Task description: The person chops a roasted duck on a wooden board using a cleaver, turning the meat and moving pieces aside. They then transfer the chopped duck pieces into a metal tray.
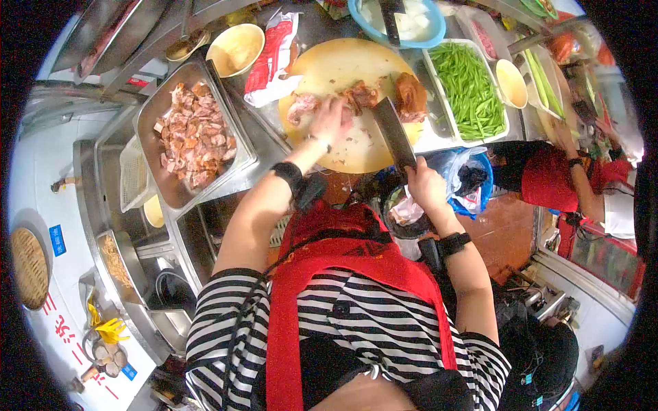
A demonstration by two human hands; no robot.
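My right hand (426,183) is closed round the handle of a cleaver (395,132), whose blade reaches over the right part of a round yellow cutting board (349,147). My left hand (330,125) lies on the board against pieces of meat, its fingers bent and partly hidden. Beside it on the left is a pale pink piece (303,108); a browned piece (361,94) touches the fingertips' far side. A larger browned chunk (410,97) sits to the right of the blade. Small scraps dot the board.
A metal tray (145,130) of chopped meat stands left. A red-white bag (274,58) and a bowl (236,49) are behind. Green strips fill a white tray (445,130) at right, near a blue basin (439,31). A co-worker's arm (579,181) shows far right.
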